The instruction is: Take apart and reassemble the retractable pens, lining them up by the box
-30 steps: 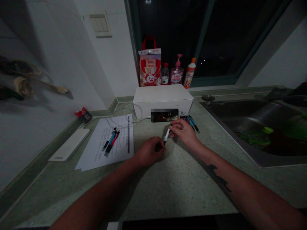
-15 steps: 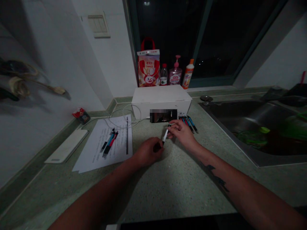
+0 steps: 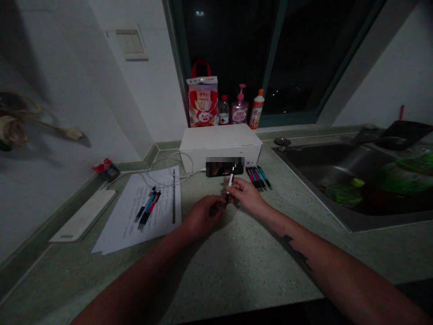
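A white pen with black ends (image 3: 231, 180) stands tilted between my hands, in front of the phone (image 3: 225, 169). My right hand (image 3: 244, 192) pinches it around the middle. The fingers of my left hand (image 3: 207, 213) are curled together at the pen's lower end, near the counter. Just right of my right hand, several blue, red and black pens (image 3: 259, 178) lie side by side. On the printed sheets (image 3: 126, 225) to the left rests a small bunch of pens (image 3: 149, 207). The phone leans against a white box (image 3: 219, 138).
A bag (image 3: 203, 103), a small bottle (image 3: 223, 110), a pink pump bottle (image 3: 239, 108) and an orange-capped bottle (image 3: 257, 109) stand behind the box. A white cable (image 3: 171, 184) crosses the sheets. The sink (image 3: 338, 216) is at right, a white power bank-like slab (image 3: 84, 215) at left.
The view has shifted slightly. The pen is more upright, and my right hand has moved down along it, closer to my left hand.
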Demonstrator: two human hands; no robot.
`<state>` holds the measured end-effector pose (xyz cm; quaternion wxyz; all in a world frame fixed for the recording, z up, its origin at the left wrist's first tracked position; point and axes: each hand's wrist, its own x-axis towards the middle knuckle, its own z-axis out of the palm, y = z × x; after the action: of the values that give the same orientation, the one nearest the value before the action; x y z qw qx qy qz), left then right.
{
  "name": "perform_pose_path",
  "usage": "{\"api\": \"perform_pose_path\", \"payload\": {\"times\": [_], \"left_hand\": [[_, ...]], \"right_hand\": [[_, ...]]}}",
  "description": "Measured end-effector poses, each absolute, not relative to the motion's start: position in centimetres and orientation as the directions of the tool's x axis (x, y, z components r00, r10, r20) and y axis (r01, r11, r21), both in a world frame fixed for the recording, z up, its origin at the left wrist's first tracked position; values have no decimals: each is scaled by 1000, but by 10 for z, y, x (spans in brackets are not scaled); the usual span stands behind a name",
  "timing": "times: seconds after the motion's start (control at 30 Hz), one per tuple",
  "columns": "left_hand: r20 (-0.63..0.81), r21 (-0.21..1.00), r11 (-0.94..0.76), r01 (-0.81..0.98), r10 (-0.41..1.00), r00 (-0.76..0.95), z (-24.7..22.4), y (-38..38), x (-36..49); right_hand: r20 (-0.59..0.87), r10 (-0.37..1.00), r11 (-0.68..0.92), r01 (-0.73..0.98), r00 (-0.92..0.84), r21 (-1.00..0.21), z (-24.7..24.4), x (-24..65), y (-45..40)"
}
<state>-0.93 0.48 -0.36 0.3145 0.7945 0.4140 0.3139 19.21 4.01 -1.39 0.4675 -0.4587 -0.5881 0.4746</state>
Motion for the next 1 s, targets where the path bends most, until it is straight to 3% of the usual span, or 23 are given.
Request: {"api": "perform_pose_path", "payload": {"times": [0.1,0.2,0.3,0.4,0.53,1.0], "left_hand": [[223,764,-442,471,865,450,-5,5,-10],[213,767,-433,473,867,450,-7,7,-11],[218,765,-440,471,864,454,-10,8,-13],[221,752,-454,478,857,465,-11,8,-14],[218,734,-464,496,853,474,-8,8,-14],[336,689,-497,527,864,376,-2,19,-24]], "right_hand": [[294,948,199,491,122,-848,-5,218,52],[367,905,54,796,216,-603,9,253,60],[275,911,-190,906,306,-379,17,282,63],[156,918,-324,915,365,-239,15,296,66],[80,926,-350,919,369,-183,8,300,69],[124,953,-248,946,278,-210,2,296,72]]}}
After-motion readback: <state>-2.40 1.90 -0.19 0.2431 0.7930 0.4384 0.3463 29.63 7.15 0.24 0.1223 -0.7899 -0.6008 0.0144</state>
